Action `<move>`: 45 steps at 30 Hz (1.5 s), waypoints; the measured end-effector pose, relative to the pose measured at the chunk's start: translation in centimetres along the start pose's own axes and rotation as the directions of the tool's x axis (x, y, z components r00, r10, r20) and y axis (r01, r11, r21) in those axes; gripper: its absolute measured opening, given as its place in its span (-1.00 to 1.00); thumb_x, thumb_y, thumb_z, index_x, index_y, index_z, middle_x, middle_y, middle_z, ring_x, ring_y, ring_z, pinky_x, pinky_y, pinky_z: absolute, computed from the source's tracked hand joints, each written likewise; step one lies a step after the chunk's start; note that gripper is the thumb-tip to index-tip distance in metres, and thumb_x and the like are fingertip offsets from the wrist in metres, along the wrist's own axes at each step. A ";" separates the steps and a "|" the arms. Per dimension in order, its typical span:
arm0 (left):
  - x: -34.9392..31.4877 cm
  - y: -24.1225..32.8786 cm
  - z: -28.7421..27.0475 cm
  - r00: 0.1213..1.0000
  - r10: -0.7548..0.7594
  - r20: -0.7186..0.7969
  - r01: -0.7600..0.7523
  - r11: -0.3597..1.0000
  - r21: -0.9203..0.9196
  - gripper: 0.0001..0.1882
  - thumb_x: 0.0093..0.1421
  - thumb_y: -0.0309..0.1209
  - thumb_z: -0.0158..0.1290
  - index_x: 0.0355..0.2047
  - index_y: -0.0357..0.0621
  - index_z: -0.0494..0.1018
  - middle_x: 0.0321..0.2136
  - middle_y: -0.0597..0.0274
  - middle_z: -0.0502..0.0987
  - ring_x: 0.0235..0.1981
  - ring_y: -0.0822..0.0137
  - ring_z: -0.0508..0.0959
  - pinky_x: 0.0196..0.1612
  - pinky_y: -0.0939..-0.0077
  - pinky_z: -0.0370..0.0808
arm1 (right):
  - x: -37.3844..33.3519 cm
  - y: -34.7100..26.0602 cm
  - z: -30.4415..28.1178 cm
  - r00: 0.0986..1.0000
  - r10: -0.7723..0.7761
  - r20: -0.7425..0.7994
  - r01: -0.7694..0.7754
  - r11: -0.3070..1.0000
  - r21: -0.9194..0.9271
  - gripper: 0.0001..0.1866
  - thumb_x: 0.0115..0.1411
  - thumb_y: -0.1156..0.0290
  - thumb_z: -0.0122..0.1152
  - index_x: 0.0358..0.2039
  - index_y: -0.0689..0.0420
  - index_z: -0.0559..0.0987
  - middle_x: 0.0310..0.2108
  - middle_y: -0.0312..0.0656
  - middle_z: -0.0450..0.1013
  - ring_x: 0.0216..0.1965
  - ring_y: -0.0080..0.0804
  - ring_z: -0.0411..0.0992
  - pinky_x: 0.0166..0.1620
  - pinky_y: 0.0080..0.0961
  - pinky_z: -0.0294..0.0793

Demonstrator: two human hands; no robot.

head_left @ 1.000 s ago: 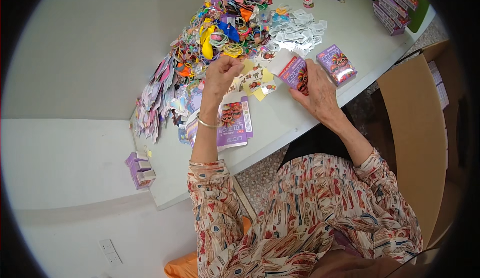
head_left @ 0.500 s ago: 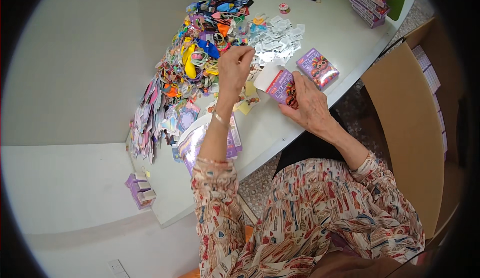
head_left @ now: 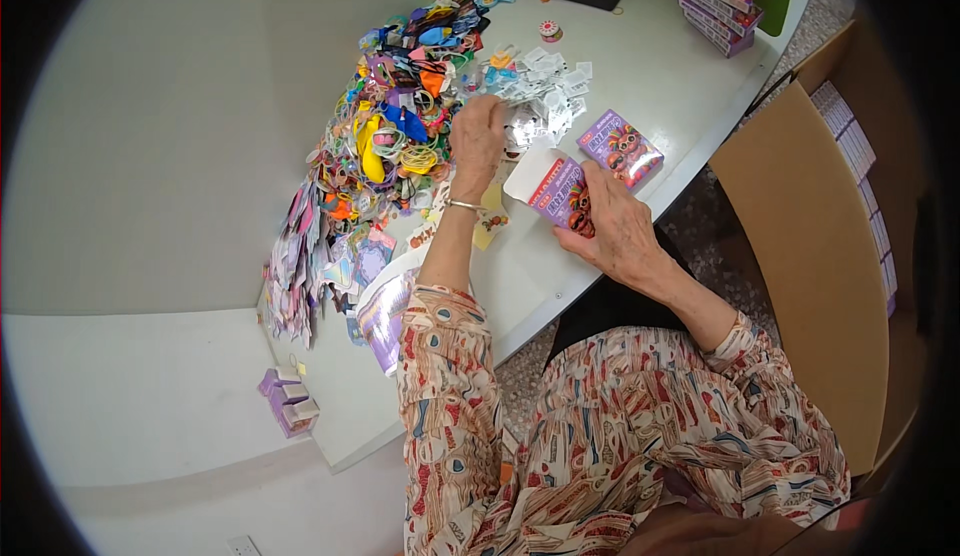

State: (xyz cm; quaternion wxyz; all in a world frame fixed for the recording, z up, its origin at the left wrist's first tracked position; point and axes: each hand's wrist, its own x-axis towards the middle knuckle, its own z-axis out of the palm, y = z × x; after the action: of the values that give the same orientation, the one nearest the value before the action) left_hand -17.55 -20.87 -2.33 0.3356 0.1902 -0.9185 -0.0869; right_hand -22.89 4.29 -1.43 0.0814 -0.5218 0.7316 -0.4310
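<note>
A: where's the open purple box (head_left: 564,196)?
B: in the right hand (head_left: 622,228), fingers wrapped round it, nearside of the white packet pile (head_left: 548,86).
A: left hand (head_left: 478,138)?
B: half-curled by the pile's left edge, can't tell if it's holding anything

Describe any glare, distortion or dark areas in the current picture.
Head view: bright glare on the closed purple box beside the right hand, and sheen on the purple sheets by the left forearm; head view: the cardboard flap's outer edge bows; head view: corners fall to black.
</note>
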 end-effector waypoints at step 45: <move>-1.0 -7.8 -7.5 0.943 -0.216 -0.254 0.309 0.853 0.421 -0.81 -0.08 -0.32 0.23 -0.45 -0.12 0.58 -0.25 0.13 0.46 -0.17 -0.03 0.36 -0.10 0.08 0.31 | 4.5 -1.1 3.5 0.996 -0.003 0.092 0.014 0.993 -0.117 -0.28 -0.10 0.22 0.38 -0.03 0.27 0.21 -0.32 0.05 0.38 -0.27 0.00 0.44 -0.30 -0.21 0.47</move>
State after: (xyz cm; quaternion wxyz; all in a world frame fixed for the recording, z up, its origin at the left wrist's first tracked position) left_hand -9.66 -27.86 0.56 0.3561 0.3952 -0.8403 0.1044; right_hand -22.10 -1.51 -1.32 0.0821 -0.5481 0.7489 -0.3634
